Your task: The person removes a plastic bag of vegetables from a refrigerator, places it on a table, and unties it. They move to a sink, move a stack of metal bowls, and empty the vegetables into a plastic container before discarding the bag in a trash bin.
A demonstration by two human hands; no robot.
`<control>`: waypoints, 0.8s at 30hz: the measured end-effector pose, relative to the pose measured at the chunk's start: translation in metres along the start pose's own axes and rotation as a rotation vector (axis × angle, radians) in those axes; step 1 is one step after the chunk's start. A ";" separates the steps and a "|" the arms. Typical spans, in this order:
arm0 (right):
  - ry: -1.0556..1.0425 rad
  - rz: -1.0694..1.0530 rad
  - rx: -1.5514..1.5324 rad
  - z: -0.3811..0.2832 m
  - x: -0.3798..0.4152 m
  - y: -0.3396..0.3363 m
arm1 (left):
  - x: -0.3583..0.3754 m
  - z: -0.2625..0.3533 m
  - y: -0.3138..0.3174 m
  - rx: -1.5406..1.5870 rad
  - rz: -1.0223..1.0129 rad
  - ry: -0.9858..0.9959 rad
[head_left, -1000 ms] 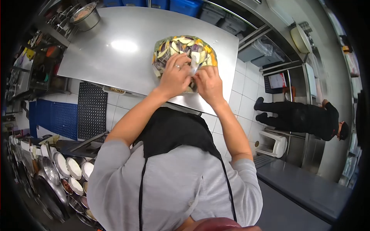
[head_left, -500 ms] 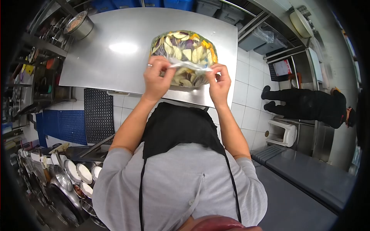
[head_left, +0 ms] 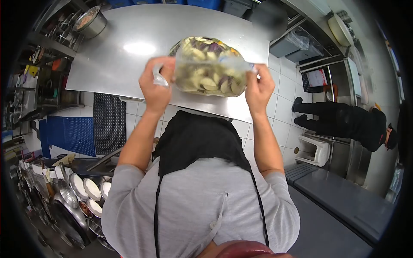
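Observation:
A clear plastic bag (head_left: 208, 81) full of cut vegetables, pale and dark purple pieces with some orange ones, rests on the steel table (head_left: 107, 64) near its front edge. My left hand (head_left: 157, 84) grips the left end of the bag's mouth, and a strip of plastic curls out beside the fingers. At the opposite end, my right hand (head_left: 259, 88) pinches the other corner. Between the two hands the plastic is stretched wide and slightly blurred. The vegetables show through it.
A metal pot (head_left: 89, 23) with reddish contents stands at the table's back left corner. Grey bins (head_left: 292, 45) sit under a shelf at right. A person in black (head_left: 344, 122) stands at the far right, near a white stool (head_left: 313, 149). Pans and white-filled bowls (head_left: 91, 189) lie at lower left.
My hands have moved apart, left hand to the left and right hand to the right. The bag's mouth, earlier bunched between them, is now spread wider. A dark blurred shape has appeared at upper right.

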State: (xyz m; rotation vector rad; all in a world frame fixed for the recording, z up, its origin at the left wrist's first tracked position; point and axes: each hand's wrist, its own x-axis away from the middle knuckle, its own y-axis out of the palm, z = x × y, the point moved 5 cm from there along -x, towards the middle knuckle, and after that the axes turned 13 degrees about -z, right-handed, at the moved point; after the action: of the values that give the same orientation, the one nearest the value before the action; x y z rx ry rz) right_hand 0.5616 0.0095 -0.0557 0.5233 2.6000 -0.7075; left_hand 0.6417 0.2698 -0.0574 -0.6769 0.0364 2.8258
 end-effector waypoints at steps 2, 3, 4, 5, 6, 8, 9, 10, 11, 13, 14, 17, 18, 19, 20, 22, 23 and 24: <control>-0.072 0.035 0.034 -0.015 -0.026 -0.003 | -0.026 0.015 0.000 0.061 -0.029 -0.096; -0.033 0.008 0.002 -0.007 -0.036 0.002 | -0.042 0.012 0.001 0.116 -0.052 -0.126; 0.028 -0.028 0.000 0.007 -0.046 0.008 | -0.055 0.005 0.002 0.170 -0.074 -0.155; 0.088 -0.066 -0.001 0.026 -0.054 0.015 | -0.066 -0.004 0.002 0.110 -0.095 -0.122; 0.147 -0.101 -0.002 0.042 -0.062 0.020 | -0.077 -0.019 0.001 0.050 -0.117 -0.087; 0.100 -0.130 0.189 0.057 -0.079 0.028 | -0.092 -0.047 0.000 -0.068 -0.163 -0.077; 0.080 -0.146 0.285 0.060 -0.081 0.030 | -0.096 -0.061 -0.001 -0.126 -0.185 -0.104; 0.147 -0.209 0.254 0.065 -0.080 0.034 | -0.098 -0.076 -0.002 -0.183 -0.208 -0.129; 0.216 -0.275 0.222 0.069 -0.080 0.037 | -0.099 -0.091 -0.001 -0.261 -0.233 -0.152; 0.281 -0.301 0.101 0.073 -0.084 0.038 | -0.096 -0.091 0.006 -0.092 -0.217 -0.227; 0.282 -0.266 0.014 0.073 -0.086 0.036 | -0.090 -0.091 0.011 -0.005 -0.206 -0.266; 0.266 -0.144 -0.253 0.051 -0.086 0.029 | -0.091 -0.050 0.010 0.061 -0.212 -0.173; 0.196 -0.125 -0.251 0.031 -0.084 0.024 | -0.094 -0.033 0.009 0.086 -0.216 -0.131; 0.122 -0.103 -0.248 0.012 -0.082 0.018 | -0.088 -0.007 0.011 -0.063 -0.247 -0.149; 0.052 -0.081 -0.246 0.002 -0.079 0.015 | -0.086 -0.004 0.011 -0.016 -0.260 -0.100; 0.092 -0.071 -0.287 0.021 -0.066 0.018 | -0.076 0.000 0.006 0.075 -0.286 -0.016; 0.133 -0.099 -0.276 0.043 -0.058 0.020 | -0.070 -0.013 0.001 0.028 -0.267 -0.073; 0.169 -0.124 -0.263 0.055 -0.055 0.020 | -0.064 -0.035 -0.005 -0.019 -0.249 -0.123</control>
State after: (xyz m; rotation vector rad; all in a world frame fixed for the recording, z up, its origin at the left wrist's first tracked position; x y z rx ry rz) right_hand 0.6327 -0.0180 -0.0824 0.3566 2.8454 -0.3614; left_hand 0.7139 0.2574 -0.0591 -0.4728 -0.0901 2.6233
